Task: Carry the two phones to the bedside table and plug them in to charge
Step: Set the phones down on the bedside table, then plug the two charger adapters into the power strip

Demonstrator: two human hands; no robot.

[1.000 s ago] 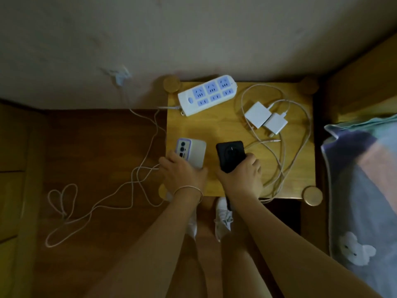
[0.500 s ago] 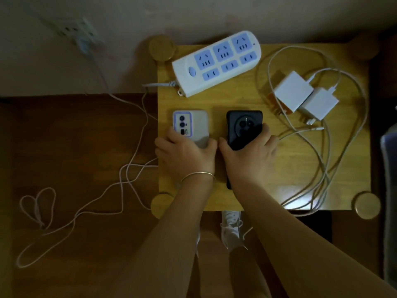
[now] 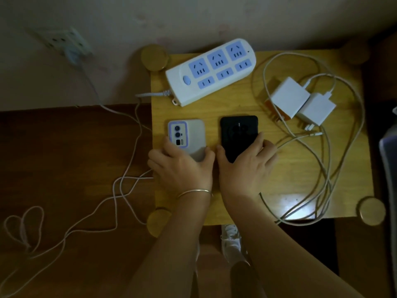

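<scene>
Two phones lie face down, side by side, on the yellow wooden bedside table (image 3: 236, 110). The grey phone with a purple camera frame (image 3: 189, 134) is on the left, and my left hand (image 3: 182, 168) grips its near end. The black phone (image 3: 238, 134) is to its right, with my right hand (image 3: 245, 166) wrapped around its near end. A white power strip with blue sockets (image 3: 211, 70) lies at the table's back. Two white charger bricks (image 3: 300, 102) with looped white cables (image 3: 335, 147) lie at the right; a cable plug tip (image 3: 318, 133) points towards the black phone.
The strip's white cord (image 3: 120, 181) trails off the table's left edge across the dark wooden floor to a wall socket (image 3: 68, 44). A bed edge (image 3: 388, 168) borders the right. My white shoes (image 3: 232, 241) stand under the table's near edge.
The view has closed in on the table. Both hands have pushed the phones a little further onto the table top and still hold them.
</scene>
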